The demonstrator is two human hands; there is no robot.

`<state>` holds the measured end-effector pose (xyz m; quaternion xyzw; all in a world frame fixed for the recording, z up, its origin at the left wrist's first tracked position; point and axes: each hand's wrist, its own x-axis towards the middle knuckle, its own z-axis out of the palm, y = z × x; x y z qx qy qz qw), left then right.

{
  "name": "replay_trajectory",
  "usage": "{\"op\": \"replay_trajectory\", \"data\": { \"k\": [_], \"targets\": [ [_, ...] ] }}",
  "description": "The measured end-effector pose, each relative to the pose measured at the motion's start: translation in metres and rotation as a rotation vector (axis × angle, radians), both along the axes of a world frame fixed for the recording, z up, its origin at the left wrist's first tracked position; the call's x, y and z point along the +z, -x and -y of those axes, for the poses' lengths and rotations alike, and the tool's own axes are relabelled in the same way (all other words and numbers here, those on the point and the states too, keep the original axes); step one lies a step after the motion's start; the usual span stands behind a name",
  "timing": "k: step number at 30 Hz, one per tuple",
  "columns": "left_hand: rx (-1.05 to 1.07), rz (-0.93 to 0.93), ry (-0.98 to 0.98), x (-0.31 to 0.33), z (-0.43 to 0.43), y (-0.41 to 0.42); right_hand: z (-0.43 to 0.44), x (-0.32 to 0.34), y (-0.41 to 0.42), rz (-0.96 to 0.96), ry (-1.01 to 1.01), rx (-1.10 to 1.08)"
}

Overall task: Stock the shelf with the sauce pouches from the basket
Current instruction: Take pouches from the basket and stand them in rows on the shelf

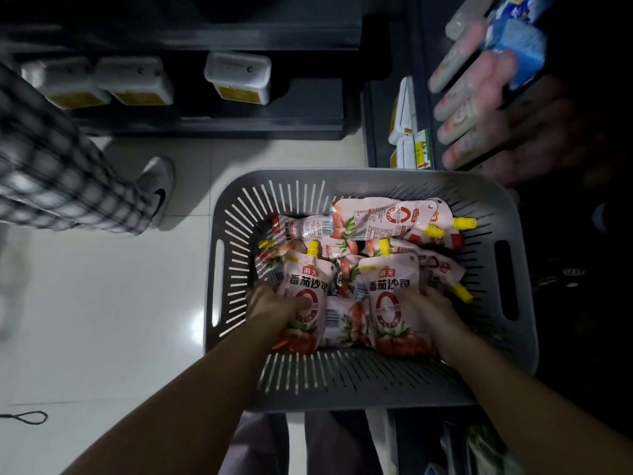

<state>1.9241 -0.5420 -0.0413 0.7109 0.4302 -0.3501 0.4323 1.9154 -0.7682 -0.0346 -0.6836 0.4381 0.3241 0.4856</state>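
Note:
A grey slotted basket (513, 207) sits on the floor below me, filled with several pink tomato sauce pouches with yellow caps. My left hand (270, 303) grips the left edge of one upright pouch (305, 286), thumb across its front. My right hand (431, 305) grips the right edge of a second upright pouch (394, 296). Other pouches (383, 216) lie flat behind them. The dark shelf (424, 97) stands to the upper right, just beyond the basket.
Another person's checked trouser leg (51, 173) and grey shoe (156, 190) stand on the white tiled floor at the left. White tubs (238, 77) sit on a low dark shelf at the back. Blurred sausage packs (472, 108) fill the right shelf.

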Motion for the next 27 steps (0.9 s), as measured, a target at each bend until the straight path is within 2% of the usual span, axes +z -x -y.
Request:
{"op": "replay_trajectory", "data": {
  "k": [3, 8, 12, 16, 22, 27],
  "targets": [
    [-0.082, 0.039, -0.059, -0.002, 0.01, 0.005, -0.008, -0.003, 0.001, 0.045, 0.074, 0.226],
    [-0.148, 0.053, -0.109, -0.008, 0.014, 0.006, -0.009, -0.006, 0.0, 0.083, 0.09, 0.26],
    [0.026, 0.017, 0.06, -0.005, 0.018, 0.006, -0.006, 0.007, -0.001, 0.16, 0.02, 0.24],
    [0.076, 0.039, 0.166, 0.015, 0.008, 0.002, 0.002, 0.036, -0.007, 0.27, -0.164, 0.2],
    [0.151, 0.223, 0.557, 0.104, -0.004, -0.006, -0.002, 0.102, -0.026, 0.401, -0.333, 0.062],
    [0.204, 0.374, 0.757, 0.194, -0.01, -0.034, -0.013, 0.186, -0.05, 0.474, -0.515, -0.059]
  ]
}}
